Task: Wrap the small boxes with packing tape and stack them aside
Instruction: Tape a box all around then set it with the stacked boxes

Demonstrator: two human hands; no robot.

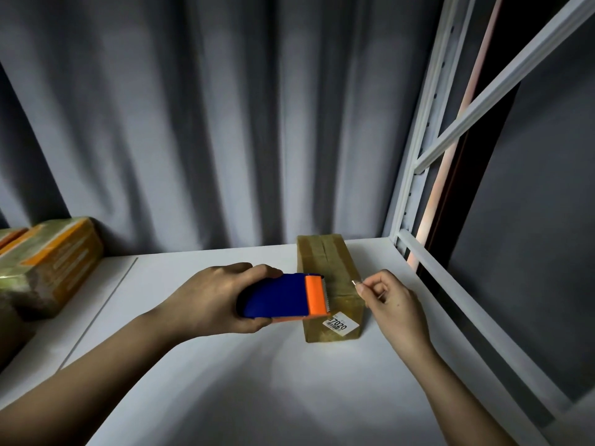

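Observation:
A long brown cardboard box [325, 262] lies on the white table [199, 365], wrapped in clear tape, with a white barcode label [338, 324] on its near end. My left hand [209, 297] grips a blue and orange tape dispenser [283, 296], whose toothed orange edge sits at the box's left side. My right hand [391, 300] hovers just right of the box, thumb and forefinger pinching the free end of the clear tape [356, 282] that spans the box top.
Taped boxes with orange stripes [54, 265] are stacked at the table's left edge. Grey curtains [193, 123] hang behind. A white metal rack frame [428, 188] and rail border the table on the right.

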